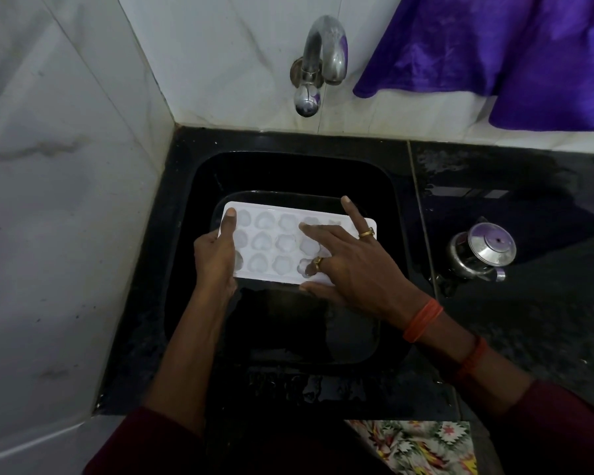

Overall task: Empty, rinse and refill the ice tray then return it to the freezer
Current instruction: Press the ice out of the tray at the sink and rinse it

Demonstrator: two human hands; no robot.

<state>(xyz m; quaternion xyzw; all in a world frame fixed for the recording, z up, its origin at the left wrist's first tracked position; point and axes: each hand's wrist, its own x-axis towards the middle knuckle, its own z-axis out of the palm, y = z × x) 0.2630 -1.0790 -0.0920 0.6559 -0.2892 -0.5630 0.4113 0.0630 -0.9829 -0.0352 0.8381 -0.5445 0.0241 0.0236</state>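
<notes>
Ice tray (274,242), likely light, flexible, slippery plastic, best held by its rims: left hand (216,259) fingers clamped on left end, right hand (354,266) fingers splayed over right cells.

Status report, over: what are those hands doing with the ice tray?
Left hand grips ice tray at its left end. Right hand flat on top, fingers spread, one poking a cell. Tray over sink; tap not running, nothing blocking.
</notes>
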